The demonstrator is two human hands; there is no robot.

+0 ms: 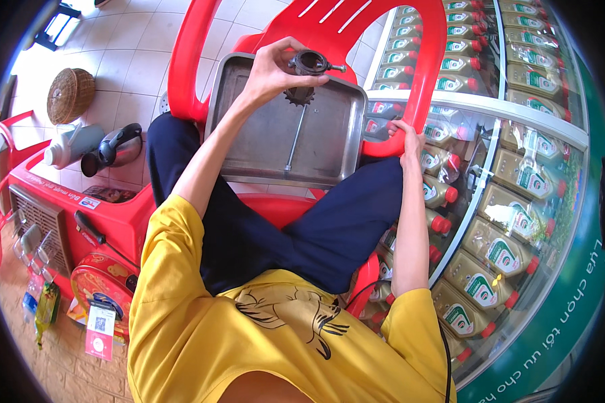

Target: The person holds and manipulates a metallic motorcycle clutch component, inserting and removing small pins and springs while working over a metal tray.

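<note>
Raised over the far part of a grey metal tray (242,158), my left hand (272,70) is closed around a dark ring-shaped metal part (311,62). A bolt sticks out of the part's right side, and a toothed piece shows below my fingers. The tray rests by my knees against a red plastic chair (286,27) that faces me. Inside it lies a thin metal rod (297,138) with a thicker near end. At the right, my right hand (409,142) has its fingers wrapped round the curved end of the chair's armrest.
A glass case of bottles (504,258) with red caps stands close along my right. On my left are a red plastic table (124,221), a round tin (101,282), a metal kettle (121,148), a grey-white jug (74,144) and a woven basket (70,96).
</note>
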